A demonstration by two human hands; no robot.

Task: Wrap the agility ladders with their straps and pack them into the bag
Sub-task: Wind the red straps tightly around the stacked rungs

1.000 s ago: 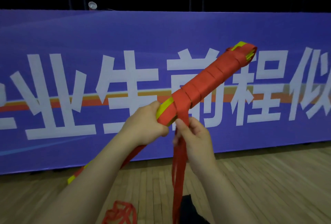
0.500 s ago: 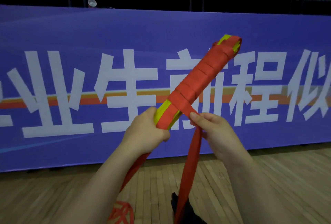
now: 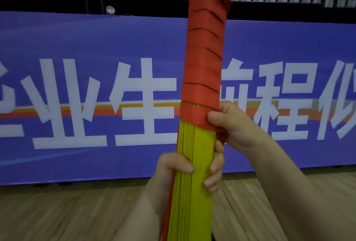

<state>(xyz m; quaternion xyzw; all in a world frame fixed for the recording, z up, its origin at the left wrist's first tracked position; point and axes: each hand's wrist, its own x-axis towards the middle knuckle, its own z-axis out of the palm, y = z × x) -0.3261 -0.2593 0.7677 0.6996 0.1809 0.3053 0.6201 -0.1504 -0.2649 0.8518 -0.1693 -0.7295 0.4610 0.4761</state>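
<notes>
While the red woven strap [image 3: 204,63] coils over the upper part of the upright bundle of flat yellow plastic ladder rungs [image 3: 194,192], wrapping looks about midway. The left hand [image 3: 170,167] curls tight round the bare yellow stretch; the right hand [image 3: 235,125] pinches the lowest turn against the bundle. Next: 1 more taut turn, lower down. Its 2 ends run off frame, the strap's tail is hidden, no bag shows.

Left hand [image 3: 170,166] curled round the ladder [image 3: 194,206] from behind, thumb on one side, fingers [image 3: 213,167] on the other. Left forearm rises from the bottom edge. Right hand [image 3: 233,125] just above it, thumb pressed across the lowest strap [image 3: 204,67] turn. Right forearm comes in from lower right.
</notes>
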